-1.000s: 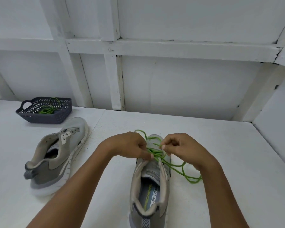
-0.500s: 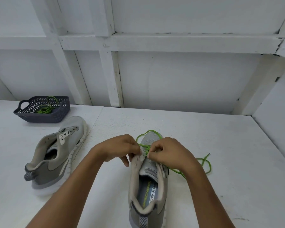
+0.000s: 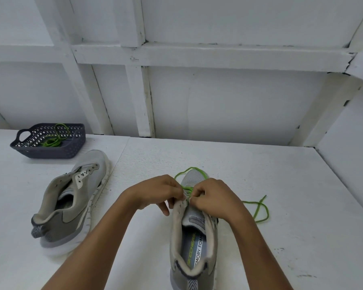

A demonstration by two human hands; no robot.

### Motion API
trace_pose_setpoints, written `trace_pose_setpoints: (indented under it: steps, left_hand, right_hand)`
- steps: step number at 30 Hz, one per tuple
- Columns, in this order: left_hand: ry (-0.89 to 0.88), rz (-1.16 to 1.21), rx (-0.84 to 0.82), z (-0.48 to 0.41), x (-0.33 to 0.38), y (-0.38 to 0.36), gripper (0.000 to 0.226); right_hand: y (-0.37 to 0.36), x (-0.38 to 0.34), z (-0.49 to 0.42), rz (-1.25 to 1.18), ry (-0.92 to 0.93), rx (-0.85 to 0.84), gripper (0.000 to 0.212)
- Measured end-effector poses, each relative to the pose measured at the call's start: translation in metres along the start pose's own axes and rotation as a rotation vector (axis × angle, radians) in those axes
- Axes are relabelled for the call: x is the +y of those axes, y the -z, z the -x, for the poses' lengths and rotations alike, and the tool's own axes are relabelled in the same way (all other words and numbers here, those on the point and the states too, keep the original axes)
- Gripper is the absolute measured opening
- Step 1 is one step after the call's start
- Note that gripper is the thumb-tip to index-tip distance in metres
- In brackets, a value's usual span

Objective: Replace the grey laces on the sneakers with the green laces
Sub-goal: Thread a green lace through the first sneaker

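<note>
Readable text sits only on the blue-grey foam insole (image 3: 192, 233) inside the near grey mesh sneaker with beige collar (image 3: 177, 237). Two lines are printed there, both running lengthwise and reading from heel toward toe, so they are sideways to the camera. The left line is a lime-green brand word, "SKECHERS", with blurred letters that are just legible. The right line is black capitals on a white printed strip (image 3: 199, 251), and "MORY FOA" shows. Its first letters are hidden behind the heel collar, and its last letter is lost under the tongue. A grey rectangular tongue patch (image 3: 195, 220) carries some marking, too small and blurred to read.
</note>
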State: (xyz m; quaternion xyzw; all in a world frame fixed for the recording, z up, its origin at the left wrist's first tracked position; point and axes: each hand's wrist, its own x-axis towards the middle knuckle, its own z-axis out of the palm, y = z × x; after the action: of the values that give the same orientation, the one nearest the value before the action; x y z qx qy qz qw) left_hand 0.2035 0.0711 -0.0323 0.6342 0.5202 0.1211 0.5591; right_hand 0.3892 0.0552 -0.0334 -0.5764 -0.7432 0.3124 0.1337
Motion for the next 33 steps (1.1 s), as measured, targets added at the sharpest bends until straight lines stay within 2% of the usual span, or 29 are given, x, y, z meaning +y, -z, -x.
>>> trace_pose_setpoints:
  steps: [4, 9, 13, 18, 20, 25, 29, 33]
  left_hand:
    - [0.018, -0.030, 0.011, -0.002, -0.002, 0.001, 0.035]
    - [-0.115, -0.108, 0.018, 0.000, -0.011, 0.003, 0.014]
    - [-0.205, -0.217, 0.058, 0.000, -0.013, 0.004, 0.012]
    - [-0.238, -0.309, 0.183, 0.000, -0.018, 0.008, 0.015]
    - [-0.273, -0.340, 0.231, 0.001, -0.019, 0.006, 0.015]
    - [-0.358, -0.287, 0.178, 0.005, -0.021, 0.003, 0.009]
    - [-0.385, -0.312, 0.198, 0.003, -0.021, 0.005, 0.008]
    - [-0.412, -0.240, 0.363, 0.003, -0.025, 0.009, 0.019]
  right_hand:
    - [0.000, -0.006, -0.001, 0.021, -0.007, -0.011, 0.014]
    - [0.003, -0.013, 0.005, 0.019, -0.050, -0.003, 0.013]
    - [0.005, -0.017, 0.009, 0.034, -0.072, -0.005, 0.014]
    - [0.002, -0.018, 0.014, 0.035, -0.080, 0.020, 0.007]
    - [0.001, -0.019, 0.015, 0.059, -0.081, 0.006, 0.013]
    - [-0.002, -0.023, 0.016, 0.088, -0.075, 0.021, 0.014]
    - [-0.004, -0.026, 0.017, 0.121, -0.069, 0.024, 0.015]
    - [-0.008, -0.026, 0.020, 0.113, -0.085, 0.051, 0.013]
